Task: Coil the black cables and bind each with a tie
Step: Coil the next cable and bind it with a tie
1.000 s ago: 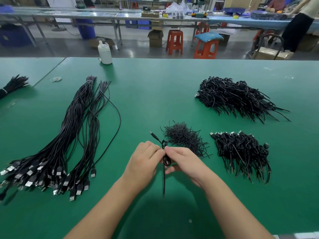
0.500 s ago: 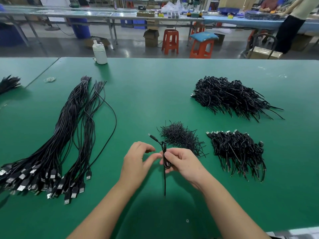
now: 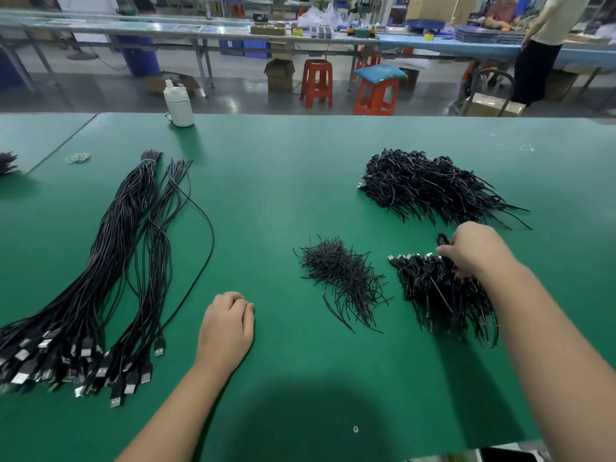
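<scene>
Cables: uncoiled stock (image 3: 110,261) lies in long bundles at the left of the green table (image 3: 283,168), USB plugs toward the near edge, presumably so one end is easy to pick. Right hand (image 3: 473,251) is over the near-right pile of bound coils (image 3: 440,291), fingers curled on a small coiled cable (image 3: 442,240) whose loop sticks up past the knuckles; looks like it's being set down with the finished ones. Plugs in that pile line up along the far edge, so stacking seems deliberate. Bigger finished heap (image 3: 430,188) sits further back right. Loose ties (image 3: 336,278) are piled dead centre, between stock and output, within reach of either hand. Left hand (image 3: 226,325) rests on the table near the stock, fingers loosely curled, holding nothing; likely next to pull a cable. White bottle (image 3: 178,103) at the far edge. No readable labels or brands anywhere.
</scene>
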